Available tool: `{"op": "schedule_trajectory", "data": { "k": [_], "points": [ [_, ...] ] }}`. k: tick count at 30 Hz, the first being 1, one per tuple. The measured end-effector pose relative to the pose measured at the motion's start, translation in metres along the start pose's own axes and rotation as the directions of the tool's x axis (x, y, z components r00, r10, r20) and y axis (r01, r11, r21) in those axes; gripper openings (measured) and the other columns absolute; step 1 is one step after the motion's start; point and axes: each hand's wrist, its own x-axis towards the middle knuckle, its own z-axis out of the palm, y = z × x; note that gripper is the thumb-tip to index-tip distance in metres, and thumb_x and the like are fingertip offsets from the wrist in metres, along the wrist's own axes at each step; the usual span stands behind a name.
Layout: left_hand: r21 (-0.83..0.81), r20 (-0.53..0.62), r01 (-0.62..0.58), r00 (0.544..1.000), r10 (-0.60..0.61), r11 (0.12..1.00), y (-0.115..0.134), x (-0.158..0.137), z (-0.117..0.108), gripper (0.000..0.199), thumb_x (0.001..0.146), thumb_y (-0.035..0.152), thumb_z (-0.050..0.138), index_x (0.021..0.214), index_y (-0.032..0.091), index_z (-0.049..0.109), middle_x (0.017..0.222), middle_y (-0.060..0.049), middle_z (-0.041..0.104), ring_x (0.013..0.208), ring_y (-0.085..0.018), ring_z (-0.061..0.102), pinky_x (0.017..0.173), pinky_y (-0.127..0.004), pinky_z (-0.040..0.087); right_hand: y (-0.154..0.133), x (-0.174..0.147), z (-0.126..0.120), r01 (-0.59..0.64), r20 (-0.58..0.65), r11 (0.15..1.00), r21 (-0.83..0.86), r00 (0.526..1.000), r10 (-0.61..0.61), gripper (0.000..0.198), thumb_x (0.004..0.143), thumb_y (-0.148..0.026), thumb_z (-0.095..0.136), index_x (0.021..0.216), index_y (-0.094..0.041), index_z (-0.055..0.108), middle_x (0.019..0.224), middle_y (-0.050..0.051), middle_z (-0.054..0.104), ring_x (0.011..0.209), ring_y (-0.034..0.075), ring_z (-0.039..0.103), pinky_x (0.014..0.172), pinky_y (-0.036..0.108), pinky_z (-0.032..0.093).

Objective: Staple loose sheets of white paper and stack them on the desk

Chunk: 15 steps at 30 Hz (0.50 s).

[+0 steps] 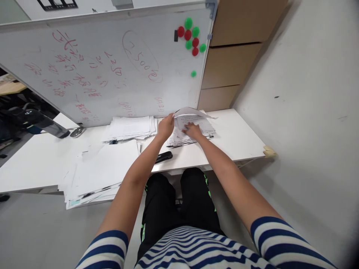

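My left hand (166,128) pinches the left edge of a lifted paper sheet (190,111), which curls up and over to the right. Beneath it lies a stack of printed papers (206,129) on the white table. My right hand (193,130) rests on top of that stack, fingers spread over the print. A black stapler-like object (164,157) sits on the table just below my left wrist; its far end is hidden by my forearm.
Left of my hands is another paper stack (131,127), with larger loose sheets (103,168) overhanging the table's front edge. A dark bottle (46,121) lies at the far left. Behind stands a whiteboard (106,67) with magnets; cardboard boxes (232,63) and a wall (305,93) bound the right.
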Motion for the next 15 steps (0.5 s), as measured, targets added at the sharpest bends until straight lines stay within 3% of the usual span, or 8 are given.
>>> {"op": "schedule_trajectory", "data": {
  "k": [7,15],
  "points": [
    [-0.03,-0.032,-0.012,0.999,0.011,0.999,0.001,-0.001,-0.002,0.043,0.105,0.036,0.024,0.134,0.025,0.054,0.115,-0.008,0.072,0.099,-0.024,0.067,0.079,-0.031,0.044,0.002,-0.003,-0.007,0.121,0.039,0.967,-0.225,0.993,-0.115,0.051,0.102,-0.046,0.036,0.144,-0.021,0.05,0.158,0.015,0.039,0.145,0.03,0.036,0.113,0.055,0.03],
    [-0.063,-0.032,-0.01,0.999,0.008,0.998,0.004,-0.003,-0.007,0.044,0.105,0.039,0.025,0.132,0.023,0.056,0.112,-0.01,0.072,0.097,-0.024,0.068,0.08,-0.031,0.043,-0.004,-0.007,-0.014,0.181,0.032,0.938,-0.297,0.983,-0.179,0.043,0.103,-0.039,0.037,0.135,-0.02,0.059,0.142,0.015,0.058,0.127,0.027,0.054,0.099,0.041,0.044]
  ]
}}
